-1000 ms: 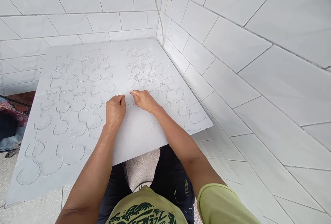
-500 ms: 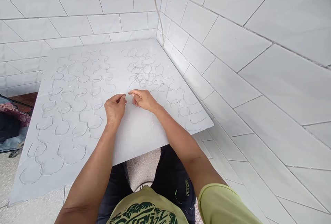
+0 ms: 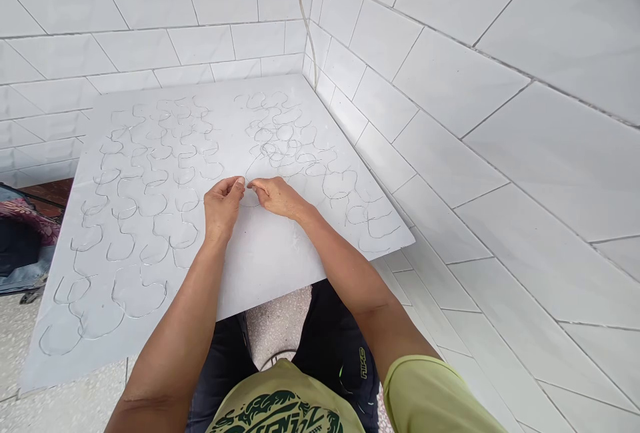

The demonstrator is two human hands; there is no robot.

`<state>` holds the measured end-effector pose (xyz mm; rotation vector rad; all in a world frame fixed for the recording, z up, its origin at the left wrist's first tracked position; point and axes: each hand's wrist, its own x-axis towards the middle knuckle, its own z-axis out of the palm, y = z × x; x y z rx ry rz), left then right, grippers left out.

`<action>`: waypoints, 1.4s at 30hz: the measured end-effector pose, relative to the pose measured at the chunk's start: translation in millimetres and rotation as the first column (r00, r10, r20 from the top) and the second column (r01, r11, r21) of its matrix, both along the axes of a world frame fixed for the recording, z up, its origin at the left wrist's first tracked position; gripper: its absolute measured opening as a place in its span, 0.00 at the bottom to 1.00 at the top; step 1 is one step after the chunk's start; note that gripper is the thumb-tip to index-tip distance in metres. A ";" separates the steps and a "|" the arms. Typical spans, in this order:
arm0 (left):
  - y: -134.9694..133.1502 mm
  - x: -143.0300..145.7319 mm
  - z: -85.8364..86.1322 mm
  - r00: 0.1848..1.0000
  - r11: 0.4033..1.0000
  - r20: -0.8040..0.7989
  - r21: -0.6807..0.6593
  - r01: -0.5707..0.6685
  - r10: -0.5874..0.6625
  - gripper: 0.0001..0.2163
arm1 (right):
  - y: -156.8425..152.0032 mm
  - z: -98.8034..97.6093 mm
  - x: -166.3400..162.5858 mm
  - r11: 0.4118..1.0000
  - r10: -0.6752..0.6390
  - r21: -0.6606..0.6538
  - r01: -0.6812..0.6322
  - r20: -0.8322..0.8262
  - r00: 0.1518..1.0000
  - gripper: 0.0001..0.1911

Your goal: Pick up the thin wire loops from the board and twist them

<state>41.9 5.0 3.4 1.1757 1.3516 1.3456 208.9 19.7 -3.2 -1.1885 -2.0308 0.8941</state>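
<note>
A thin, curved wire [image 3: 250, 206] bends between my hands, just above or on the grey board [image 3: 265, 260]. My left hand [image 3: 223, 206] is closed, its thumb and index finger pinching the wire. Close to its right, my right hand [image 3: 279, 197] is also closed on the wire, with the fingertips nearly meeting those of the left. How the wire runs inside the fingers is hidden. Rows of similar bent wires [image 3: 153, 204] lie left of my hands. A looser, overlapping cluster of curved wires [image 3: 285, 146] lies beyond my right hand.
White tiled walls [image 3: 500, 153] meet at the corner behind and right of the board. A pale cable [image 3: 309, 33] hangs down that corner. Cloth items [image 3: 20, 246] sit at the left edge. Speckled floor [image 3: 277, 326] shows between my knees.
My right hand has turned slightly, its fingers now more curled in and closer to the left fingertips. The wire between the hands has shifted a little. My left hand has barely moved.
</note>
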 end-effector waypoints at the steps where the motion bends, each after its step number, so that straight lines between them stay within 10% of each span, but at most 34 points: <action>1: 0.3 0.7 0.5 0.999 1.000 0.033 0.004 0.008 -0.008 0.15 | -0.8 -0.3 -0.8 1.000 0.024 0.007 -0.024 0.003 1.000 0.16; 22: 5.0 -15.7 11.4 0.846 0.948 0.516 -0.181 0.262 -0.135 0.05 | -5.3 9.6 1.6 0.992 0.106 -0.056 -0.110 -0.068 0.992 0.13; 42: 3.6 -9.1 7.4 0.887 0.987 0.445 -0.043 0.156 -0.121 0.06 | -4.7 3.6 -4.1 0.992 0.019 0.124 -0.018 -0.007 1.000 0.15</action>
